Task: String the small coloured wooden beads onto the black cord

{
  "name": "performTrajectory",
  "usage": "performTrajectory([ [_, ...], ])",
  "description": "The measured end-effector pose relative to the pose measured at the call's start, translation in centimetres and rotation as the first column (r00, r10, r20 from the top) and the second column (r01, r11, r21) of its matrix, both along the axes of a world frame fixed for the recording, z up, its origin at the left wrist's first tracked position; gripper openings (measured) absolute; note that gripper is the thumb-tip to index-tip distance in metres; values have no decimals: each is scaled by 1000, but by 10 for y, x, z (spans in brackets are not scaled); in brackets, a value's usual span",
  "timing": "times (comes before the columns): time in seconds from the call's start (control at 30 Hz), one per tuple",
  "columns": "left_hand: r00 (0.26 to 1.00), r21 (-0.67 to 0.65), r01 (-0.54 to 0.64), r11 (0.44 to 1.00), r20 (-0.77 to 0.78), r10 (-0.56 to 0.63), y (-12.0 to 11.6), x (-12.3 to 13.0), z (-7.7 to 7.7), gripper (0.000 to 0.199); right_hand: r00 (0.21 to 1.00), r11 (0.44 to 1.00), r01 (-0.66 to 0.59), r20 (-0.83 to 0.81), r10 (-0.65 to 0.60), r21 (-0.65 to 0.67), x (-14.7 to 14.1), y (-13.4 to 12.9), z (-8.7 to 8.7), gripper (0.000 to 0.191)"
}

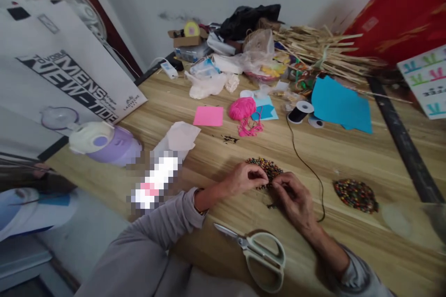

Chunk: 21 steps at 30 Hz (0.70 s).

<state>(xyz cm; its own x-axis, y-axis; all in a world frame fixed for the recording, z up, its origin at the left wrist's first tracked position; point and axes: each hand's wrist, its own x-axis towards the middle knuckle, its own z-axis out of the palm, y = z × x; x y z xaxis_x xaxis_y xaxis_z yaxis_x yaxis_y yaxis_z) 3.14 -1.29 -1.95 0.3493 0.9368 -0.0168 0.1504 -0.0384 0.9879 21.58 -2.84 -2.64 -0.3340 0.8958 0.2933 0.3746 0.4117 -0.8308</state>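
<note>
Above a pile of small multicoloured beads point(263, 164), my left hand point(245, 178) is closed in a pinch, thumb and forefinger tips together. Close by on its right, my right hand point(294, 197) pinches too, its fingertips facing the left ones. Whatever sits between the fingertips is too small to make out. A dark cord point(306, 164) runs from a black spool point(300, 112) down behind my right wrist, where its end is hidden. Between my forearms lie scissors point(259, 255) with pale handles, blades pointing left. Small dark scraps point(272, 205) lie below my hands.
A second heap of beads point(355, 195) lies to the right. Pink yarn point(243, 108), a pink paper point(208, 116) and blue sheets point(339, 104) are farther back. A purple-and-white bottle point(106, 143) lies left, before a large paper bag point(73, 65). Plant strips point(324, 51) pile up by the wall.
</note>
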Motion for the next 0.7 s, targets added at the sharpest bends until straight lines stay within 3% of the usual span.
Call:
performTrajectory([
  [0.37, 1000, -12, -13, 1000, -13, 13, 1, 0, 3, 9, 998, 998, 53, -17, -53, -37, -2, -2, 4, 16],
  [0.7, 995, -66, 4, 998, 96, 2, 1, -1, -7, 12, 998, 998, 56, 1, -56, -29, -2, -2, 2, 16],
])
